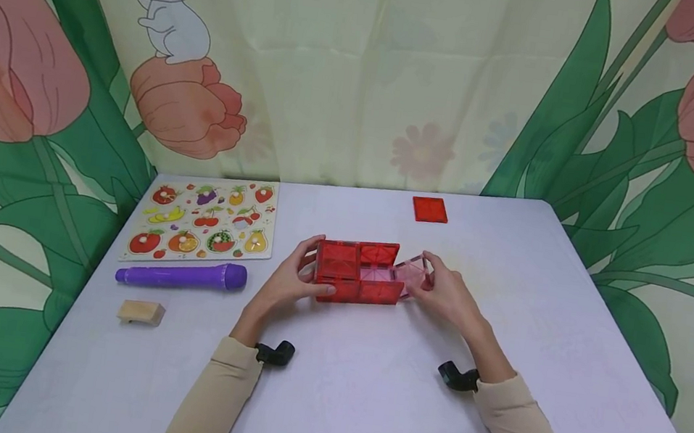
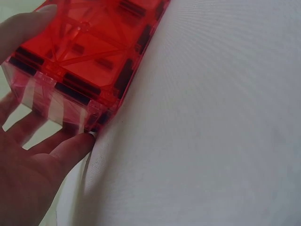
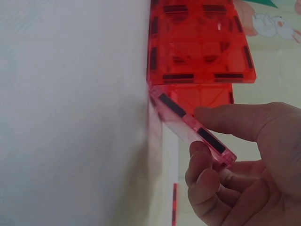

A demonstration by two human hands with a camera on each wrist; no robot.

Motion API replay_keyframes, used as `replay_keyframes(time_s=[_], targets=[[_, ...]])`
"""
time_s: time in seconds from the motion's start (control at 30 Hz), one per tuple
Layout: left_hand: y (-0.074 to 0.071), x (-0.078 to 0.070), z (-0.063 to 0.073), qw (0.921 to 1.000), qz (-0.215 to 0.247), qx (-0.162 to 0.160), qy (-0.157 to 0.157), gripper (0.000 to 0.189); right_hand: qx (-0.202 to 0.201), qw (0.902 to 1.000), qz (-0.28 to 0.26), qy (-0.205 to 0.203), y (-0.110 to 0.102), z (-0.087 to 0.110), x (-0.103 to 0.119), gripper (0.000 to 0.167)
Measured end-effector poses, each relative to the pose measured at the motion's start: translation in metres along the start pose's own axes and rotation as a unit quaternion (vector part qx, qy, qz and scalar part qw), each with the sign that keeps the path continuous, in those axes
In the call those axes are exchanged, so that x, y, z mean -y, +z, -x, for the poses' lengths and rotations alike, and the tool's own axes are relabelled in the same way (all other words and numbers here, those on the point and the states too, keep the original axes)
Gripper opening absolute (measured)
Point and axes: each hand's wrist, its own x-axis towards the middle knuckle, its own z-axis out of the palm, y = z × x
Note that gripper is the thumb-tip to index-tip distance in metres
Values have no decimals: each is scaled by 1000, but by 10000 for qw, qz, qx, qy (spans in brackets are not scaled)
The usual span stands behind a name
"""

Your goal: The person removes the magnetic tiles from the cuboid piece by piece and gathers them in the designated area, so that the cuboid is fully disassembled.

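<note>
A small box of red see-through magnetic tiles (image 1: 341, 260) lies on the white table, its top covered on the left and uncovered on the right. My left hand (image 1: 285, 283) grips its left end, thumb on the near red wall and fingers against the pink end tile (image 2: 51, 101). At the right end, my right hand (image 1: 451, 297) pinches a pink magnetic tile (image 3: 188, 129) between thumb and fingers. That tile leans outward, its lower edge right at the box's base in the right wrist view.
A loose red tile (image 1: 430, 210) lies near the table's back edge. On the left are a fruit picture board (image 1: 128, 254), a purple stick with a thick end (image 1: 174, 276) and a pale wooden block (image 1: 140, 312). A printed curtain (image 1: 325, 82) hangs behind the table.
</note>
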Motion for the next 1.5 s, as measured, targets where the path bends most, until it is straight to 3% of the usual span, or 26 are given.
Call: replay_keyframes(time_s=[0.47,0.7,1.13,1.5], targets=[[2,0,2,9999,-77,-132,17,101,-123,9985,-479,234,5,2,-5,75],[2,0,2,9999,-46,-95,55,102,-111,9978,-632,147,5,1,-6,73],[2,0,1,9999,-103,-103,53,101,-647,9964,-539,104,0,0,-13,55],[2,0,2,10000,-5,-86,38,100,-1102,9886,-952,379,-10,-4,-26,49]])
